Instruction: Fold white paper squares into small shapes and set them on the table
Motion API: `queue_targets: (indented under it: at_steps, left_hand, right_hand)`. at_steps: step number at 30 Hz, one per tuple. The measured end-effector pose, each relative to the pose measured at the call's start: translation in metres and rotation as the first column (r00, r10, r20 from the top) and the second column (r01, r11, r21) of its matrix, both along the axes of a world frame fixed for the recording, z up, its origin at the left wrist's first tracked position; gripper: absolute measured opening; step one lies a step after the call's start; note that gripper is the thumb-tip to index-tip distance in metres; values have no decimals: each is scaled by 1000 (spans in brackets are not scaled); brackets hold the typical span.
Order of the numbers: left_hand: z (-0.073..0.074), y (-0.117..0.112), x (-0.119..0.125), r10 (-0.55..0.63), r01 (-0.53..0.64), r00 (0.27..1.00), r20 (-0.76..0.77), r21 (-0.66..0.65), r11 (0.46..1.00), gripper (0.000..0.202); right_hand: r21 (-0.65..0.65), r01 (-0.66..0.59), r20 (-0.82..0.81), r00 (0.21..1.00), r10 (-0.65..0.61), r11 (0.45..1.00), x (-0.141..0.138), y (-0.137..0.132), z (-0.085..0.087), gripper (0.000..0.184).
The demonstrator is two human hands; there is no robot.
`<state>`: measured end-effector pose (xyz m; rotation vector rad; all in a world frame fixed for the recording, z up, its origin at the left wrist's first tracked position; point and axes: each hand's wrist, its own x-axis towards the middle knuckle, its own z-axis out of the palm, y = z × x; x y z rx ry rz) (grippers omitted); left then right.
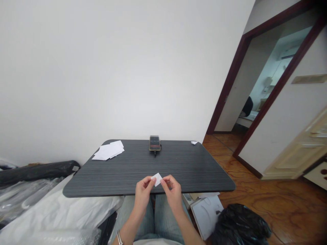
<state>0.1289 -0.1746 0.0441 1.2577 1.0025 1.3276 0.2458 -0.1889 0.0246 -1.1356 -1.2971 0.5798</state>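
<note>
A plain white wall rises behind everything, meeting a dark red door frame on the right, with glossy wooden flooring below. A dark, wood-grained tabletop with rounded corners stretches across the middle, in front of the person's jeans. Beside it on the right, a crumpled black plastic bag lies on the floor, next to a white paper bag.

Both hands meet over the table's near edge. The left hand is nearly closed, fingers curled, pinching one side of a small folded paper between thumb and fingers; the right hand is similarly curled and pinches the opposite side. The paper is tilted so that one corner points away from the person.

At the table's far left, loose white sheets overlap. A dark handheld device stands at the middle of the far edge, and a smaller white paper piece lies by the far right corner. A silvery bracelet circles the left wrist.
</note>
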Motion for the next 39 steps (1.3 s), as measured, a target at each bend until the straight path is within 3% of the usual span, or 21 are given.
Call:
queue_targets:
  at_steps: [5, 11, 15, 19, 30, 39]
  left_hand:
    - [-2, 0, 0, -34, 35, 999, 10, -30, 999, 22]
    - [-3, 1, 1, -125, 131, 990, 69, -92, 987, 23]
    - [-4, 2, 3, -149, 155, 985, 83, -70, 986, 22]
    - [-5, 3, 2, -179, 180, 983, 35, -22, 983, 21]
    - [-6, 3, 4, -138, 135, 989, 54, 43, 990, 25]
    - [-11, 4, 8, -56, 63, 990, 129, -50, 997, 35]
  right_hand:
    - [-47, -51, -35, 998, 49, 998, -1, 1, -4, 24]
    - [-32, -77, -79, 994, 74, 997, -1, -4, 4, 24]
    - [-21, -79, -107, 991, 76, 997, -1, -4, 4, 23]
    - [-12, -62, -23, 998, 62, 998, -1, -3, 2, 24]
    - [30, -105, 125, 987, 100, 994, -5, -5, 5, 24]
    - [10, -136, 166, 977, 132, 991, -8, -7, 4, 23]
